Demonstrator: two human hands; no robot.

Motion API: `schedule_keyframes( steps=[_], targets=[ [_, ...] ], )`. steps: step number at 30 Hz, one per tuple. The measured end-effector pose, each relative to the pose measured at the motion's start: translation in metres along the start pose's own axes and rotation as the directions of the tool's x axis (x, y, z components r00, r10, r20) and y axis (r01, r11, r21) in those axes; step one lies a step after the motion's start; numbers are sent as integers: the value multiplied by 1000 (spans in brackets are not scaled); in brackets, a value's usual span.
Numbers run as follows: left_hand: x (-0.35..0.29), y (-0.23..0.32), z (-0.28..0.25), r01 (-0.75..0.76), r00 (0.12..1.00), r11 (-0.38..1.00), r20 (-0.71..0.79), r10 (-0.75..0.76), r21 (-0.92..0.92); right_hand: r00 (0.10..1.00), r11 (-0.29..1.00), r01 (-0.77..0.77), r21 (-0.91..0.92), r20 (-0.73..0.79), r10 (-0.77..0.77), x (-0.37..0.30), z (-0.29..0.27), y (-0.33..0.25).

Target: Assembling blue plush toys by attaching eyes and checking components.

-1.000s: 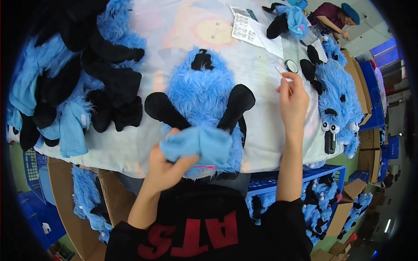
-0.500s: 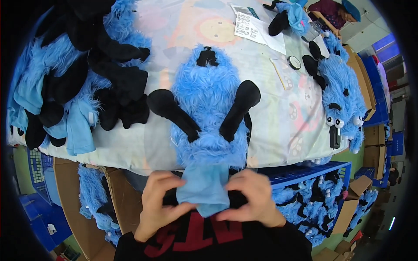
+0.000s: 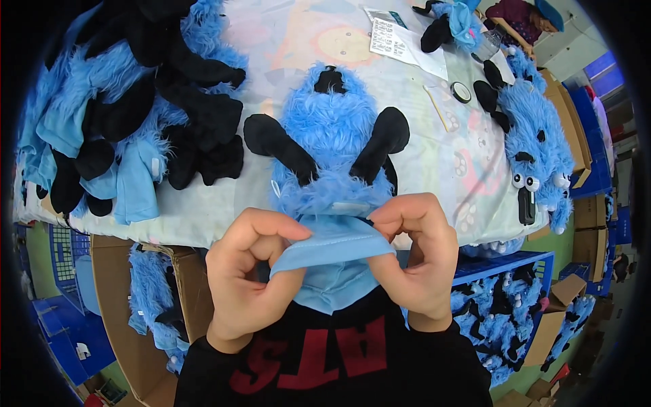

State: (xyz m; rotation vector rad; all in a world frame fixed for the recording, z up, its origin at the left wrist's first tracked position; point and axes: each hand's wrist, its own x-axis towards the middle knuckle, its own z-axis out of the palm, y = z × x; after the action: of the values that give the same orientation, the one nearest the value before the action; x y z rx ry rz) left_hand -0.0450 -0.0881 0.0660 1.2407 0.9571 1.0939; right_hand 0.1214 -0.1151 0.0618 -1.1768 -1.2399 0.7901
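Observation:
A furry blue plush toy skin with two black limbs lies flat on the table in front of me. From its near end a smooth light-blue fabric sleeve hangs past the table edge toward my chest. My left hand pinches the left side of the sleeve's hemmed rim between thumb and fingers. On the other side, my right hand grips the rim the same way. Between them the rim is stretched wide and folded back, with a stitched line showing along it. A pale label sits on the fur just above.
Blue and black plush skins are heaped at the left. More plush pieces, a tape roll, a thin stick and a printed sheet lie at the right. A blue crate and cardboard box stand below the edge. Another person is at far right.
Both hands have risen toward the table, lifting the light-blue sleeve and spreading its rim open and back. The view has shifted slightly.

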Motion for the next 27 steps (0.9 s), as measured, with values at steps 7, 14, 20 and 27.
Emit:
schedule_keyframes(
  steps=[7, 14, 20, 27],
  targets=[
    [-1, -5, -20, -82, 988, 992, 141, 69, 91, 921, 979, 181, -95, 365, -134, 5, -31, 3],
    [23, -23, -34, -294, 952, 903, 181, 247, 312, 914, 858, 333, -391, 359, -191, 8, -15, 29],
    [17, -20, -20, -205, 924, 694, 371, -95, 690, 839, 854, 245, -459, 541, 50, -18, -15, 34],
    [12, -6, -21, -28, 929, 588, 238, -284, 808, 983, 842, 181, -509, 85, -160, 2, -22, 28]
  ],
)
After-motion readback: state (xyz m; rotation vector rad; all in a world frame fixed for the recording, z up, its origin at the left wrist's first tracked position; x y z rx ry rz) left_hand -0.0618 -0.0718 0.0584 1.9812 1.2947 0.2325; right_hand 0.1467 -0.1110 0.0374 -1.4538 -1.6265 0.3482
